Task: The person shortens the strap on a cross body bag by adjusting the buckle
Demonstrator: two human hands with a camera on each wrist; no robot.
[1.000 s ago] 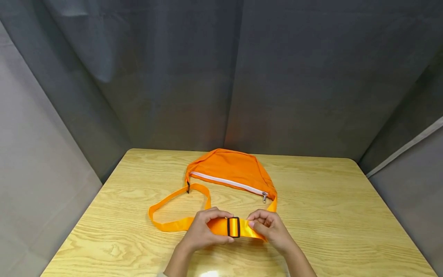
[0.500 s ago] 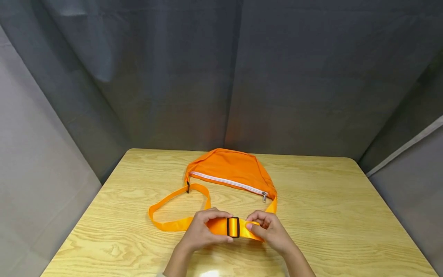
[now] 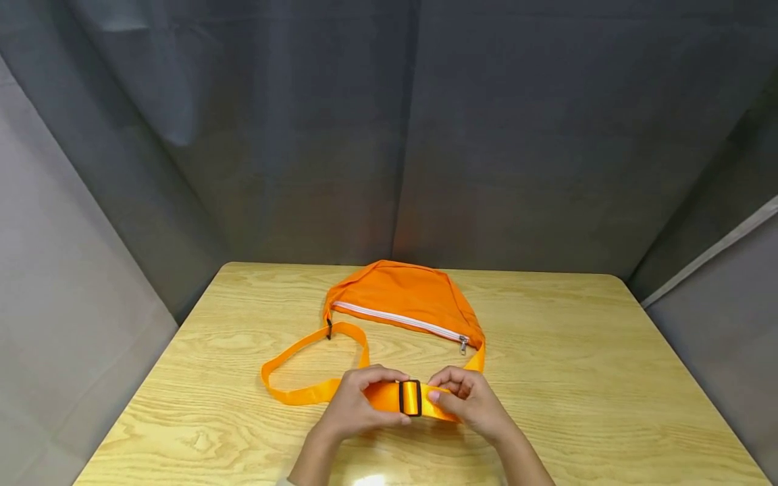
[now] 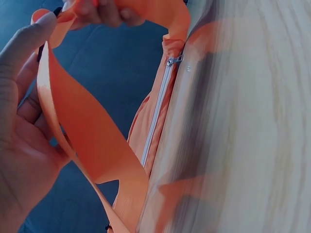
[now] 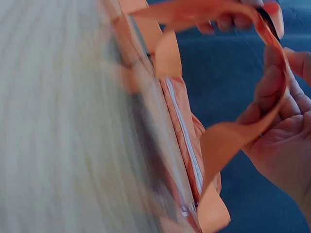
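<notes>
We are seeing one orange bag [image 3: 404,293] lying on one wood-grained table [image 3: 583,364]. In front of the bag, the left hand [image 3: 357,403] is gripping one black buckle [image 3: 419,398] and the right hand [image 3: 477,405] is pinching the one strap [image 3: 304,395]; a second buckle [image 3: 329,329] is sitting just beside the bag. Behind it, dark cloth [image 3: 516,148] is hanging.

My bare left grip [image 3: 357,403] makes a sideways C: index finger [image 3: 387,374] above, thumb [image 3: 389,420] below, holding. My bare right grip [image 3: 475,402] pinches, thumb against bent fingers [image 3: 451,373], tips near the left's. Bare left forearm [image 3: 315,453] and right forearm [image 3: 524,457] slant inward from the bottom edge.
</notes>
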